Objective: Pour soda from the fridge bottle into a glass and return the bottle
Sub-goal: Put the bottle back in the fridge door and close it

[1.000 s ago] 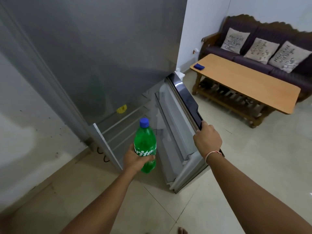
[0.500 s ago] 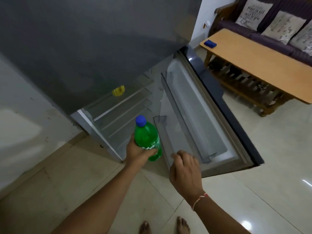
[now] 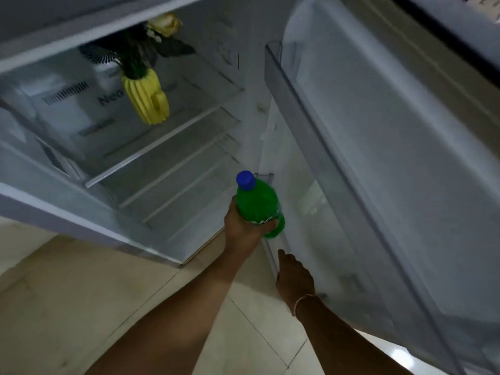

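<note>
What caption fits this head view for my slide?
Left hand holds the capped green soda bottle at the open fridge, right hand by the door's lower edge.

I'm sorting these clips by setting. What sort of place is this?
Most likely a home, seen at an open fridge. Glass shelves hold a yellow vase of flowers, the floor is pale tile, and the left hand holds a green soda bottle at the door.

I see the open fridge's glass shelves (image 3: 162, 147) stacked one below another. On the upper shelf stands a yellow ribbed vase (image 3: 146, 100) holding dark-leaved flowers (image 3: 151, 41). Pale floor tiles (image 3: 81, 307) run beneath the fridge cabinet.
</note>
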